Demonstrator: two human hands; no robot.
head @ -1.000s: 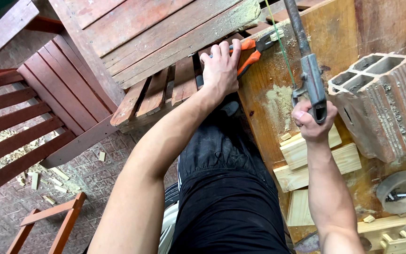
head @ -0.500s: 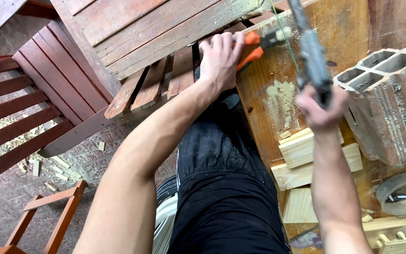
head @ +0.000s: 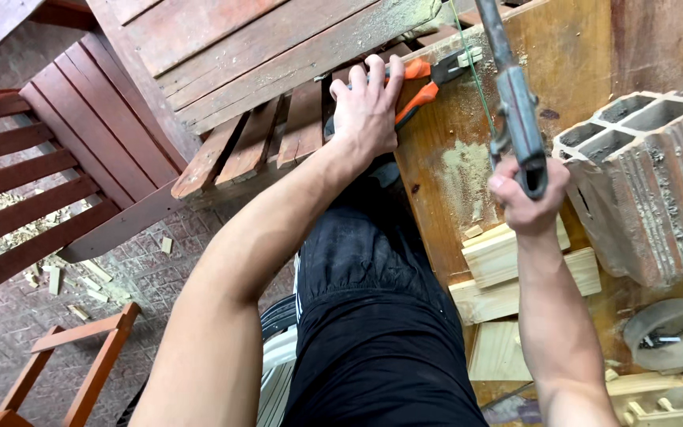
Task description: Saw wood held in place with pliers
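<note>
My left hand (head: 365,111) lies flat on the slatted wooden piece (head: 270,134) at the left edge of the bench (head: 468,166), fingers spread and loose, closed on nothing. The fingertips reach the orange-handled pliers (head: 424,79) that rest at the bench's far left edge; whether they press on the handles or only touch them, I cannot tell. My right hand (head: 527,194) is further right over the bench, fingers wrapped tight around the loop handle of a grey metal tool (head: 515,111), whose long body runs up and away toward the far edge. A thin green string (head: 476,79) crosses the dusty board just beside it. On the bench's right side stands a hollow clay brick (head: 642,174), with pale wood offcuts (head: 507,277) stacked near my right wrist.
</note>
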